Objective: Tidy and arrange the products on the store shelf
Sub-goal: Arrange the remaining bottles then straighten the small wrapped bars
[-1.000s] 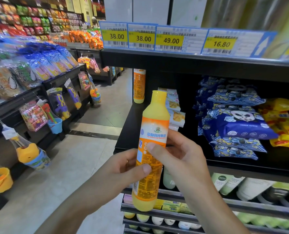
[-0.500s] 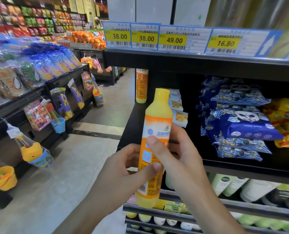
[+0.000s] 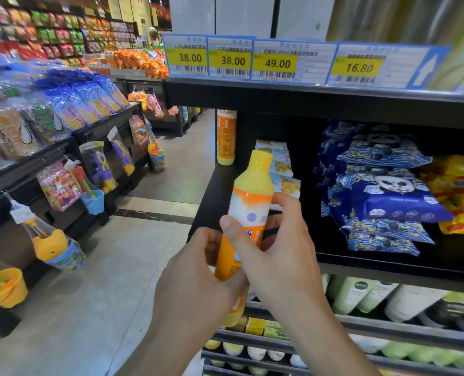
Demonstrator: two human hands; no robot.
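Black shelf (image 3: 388,270) holds blue panda packs (image 3: 382,196) on its right; another orange bottle (image 3: 226,137) stands at its back left corner. In front, an orange-and-yellow bottle (image 3: 248,213), upright, has turned since a second ago, its label rotating away. Right hand (image 3: 277,251) and left hand (image 3: 201,270) both grip its body, probably facing it for shelving.
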